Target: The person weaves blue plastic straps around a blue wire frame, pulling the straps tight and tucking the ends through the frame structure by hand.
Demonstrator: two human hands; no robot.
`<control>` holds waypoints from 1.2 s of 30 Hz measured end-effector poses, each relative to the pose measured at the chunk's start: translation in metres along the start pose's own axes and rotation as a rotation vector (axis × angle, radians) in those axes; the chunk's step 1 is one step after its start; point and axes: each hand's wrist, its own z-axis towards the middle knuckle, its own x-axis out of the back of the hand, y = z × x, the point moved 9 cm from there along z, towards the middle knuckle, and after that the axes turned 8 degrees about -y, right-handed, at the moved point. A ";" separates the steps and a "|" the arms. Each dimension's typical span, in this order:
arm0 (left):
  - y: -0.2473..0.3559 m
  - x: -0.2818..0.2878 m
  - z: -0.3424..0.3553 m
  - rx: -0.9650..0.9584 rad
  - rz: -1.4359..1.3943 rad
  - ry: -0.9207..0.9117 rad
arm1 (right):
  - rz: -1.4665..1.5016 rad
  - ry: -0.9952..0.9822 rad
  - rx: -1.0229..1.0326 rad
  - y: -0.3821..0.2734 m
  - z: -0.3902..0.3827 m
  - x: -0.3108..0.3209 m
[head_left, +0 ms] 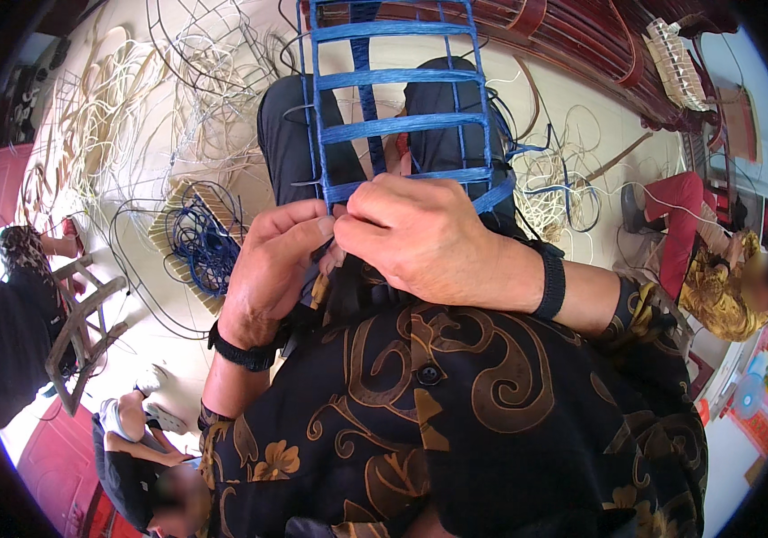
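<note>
Closest to my lens is the black shirt with gold swirls, filling the view from 4 to 8 o'clock, and just above it the two hands meet near the centre. I see my right hand lying over the near edge of the blue woven frame, fingers curled down and pinched together with the thumb on what looks like a blue strand; the strand itself is mostly hidden under the knuckles. My left hand comes up from 7 o'clock, its fingertips closed and touching the right hand's at the same spot, so both hands are shut on the weave's lowest row.

The frame rests on my lap and runs away toward 12 o'clock, with four flat blue bands crossing its uprights. A loose coil of blue cord lies on the floor at 9 o'clock, near the left wrist.

As I judge it, doing this well means keeping the band flat and taut, pressing it snug against the row above, and holding the frame steady with my knees while the fingertips tuck.
</note>
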 end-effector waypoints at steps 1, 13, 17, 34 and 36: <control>0.000 -0.001 -0.001 0.001 0.006 -0.005 | 0.002 0.007 0.009 -0.001 0.000 0.000; -0.001 0.000 -0.002 -0.014 0.073 -0.023 | -0.004 0.000 -0.001 0.002 0.000 0.001; -0.003 0.003 -0.003 -0.015 0.097 -0.012 | 0.006 0.007 0.010 0.004 0.000 -0.002; -0.002 0.004 -0.004 -0.018 -0.005 -0.095 | 0.027 -0.204 -0.036 -0.006 -0.002 0.002; -0.001 0.003 -0.005 -0.039 -0.015 -0.108 | 0.057 -0.255 -0.098 -0.002 -0.005 -0.001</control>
